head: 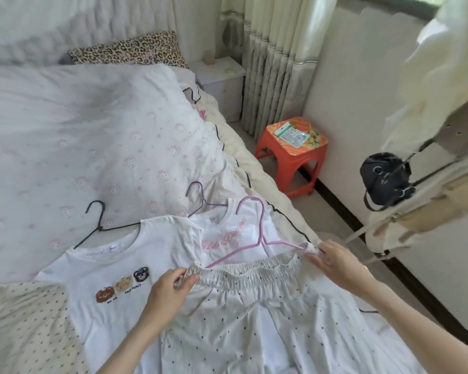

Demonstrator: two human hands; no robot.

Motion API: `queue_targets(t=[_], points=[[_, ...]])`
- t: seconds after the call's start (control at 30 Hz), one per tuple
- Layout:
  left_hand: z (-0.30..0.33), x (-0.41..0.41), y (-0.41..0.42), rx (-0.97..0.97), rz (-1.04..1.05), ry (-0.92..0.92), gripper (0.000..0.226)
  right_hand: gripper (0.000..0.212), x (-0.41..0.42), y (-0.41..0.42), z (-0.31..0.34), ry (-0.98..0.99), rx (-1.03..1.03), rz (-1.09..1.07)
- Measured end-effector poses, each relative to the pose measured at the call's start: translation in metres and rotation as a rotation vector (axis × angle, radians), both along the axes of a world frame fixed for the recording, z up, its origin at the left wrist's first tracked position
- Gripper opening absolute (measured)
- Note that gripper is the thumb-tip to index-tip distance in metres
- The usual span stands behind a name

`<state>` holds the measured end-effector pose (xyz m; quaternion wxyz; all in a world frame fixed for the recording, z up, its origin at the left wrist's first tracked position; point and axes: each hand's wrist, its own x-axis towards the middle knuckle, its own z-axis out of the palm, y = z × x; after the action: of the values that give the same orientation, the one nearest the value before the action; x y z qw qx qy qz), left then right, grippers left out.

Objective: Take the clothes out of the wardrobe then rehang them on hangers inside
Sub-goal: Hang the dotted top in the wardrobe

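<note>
A white dotted skirt with an elastic waistband lies on the bed in front of me. A pink hanger sits in its waistband. My left hand pinches the waistband's left end over the hanger arm. My right hand pinches the right end at the hanger's other tip. Beside it lie a white bear-print T-shirt on a black hanger and a white T-shirt with pink lettering on a purple hanger.
The bed carries a white patterned quilt and a leopard pillow. An orange stool stands on the floor by the curtain. At the right, a black bag and pale clothes hang from the wardrobe.
</note>
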<state>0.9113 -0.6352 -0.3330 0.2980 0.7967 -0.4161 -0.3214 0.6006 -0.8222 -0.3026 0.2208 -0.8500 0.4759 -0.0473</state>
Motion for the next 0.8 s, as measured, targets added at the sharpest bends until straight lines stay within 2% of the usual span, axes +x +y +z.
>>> queue_targets(t=[0.2,0.4,0.47,0.57,0.73,0.8], points=[[0.052,-0.040,-0.012,-0.066,-0.187,0.018,0.021,0.038,-0.078,0.088,0.065,-0.071,0.010,-0.326],[0.129,-0.131,-0.027,-0.265,-0.472,0.107,0.013,0.035,-0.179,0.198,0.140,-0.365,-0.022,-0.806],[0.147,-0.159,-0.027,-0.333,-0.540,0.143,0.008,0.034,-0.203,0.225,0.163,-0.404,-0.062,-0.875],[0.175,-0.227,-0.012,-0.403,-0.680,0.195,0.020,0.019,-0.253,0.297,0.194,-0.437,-0.160,-1.019],[0.212,-0.338,0.033,-0.461,-0.943,0.281,0.044,0.020,-0.314,0.425,0.222,-0.428,-0.329,-1.290],[0.222,-0.376,0.054,-0.474,-1.033,0.299,0.045,0.023,-0.332,0.474,0.230,-0.403,-0.354,-1.378]])
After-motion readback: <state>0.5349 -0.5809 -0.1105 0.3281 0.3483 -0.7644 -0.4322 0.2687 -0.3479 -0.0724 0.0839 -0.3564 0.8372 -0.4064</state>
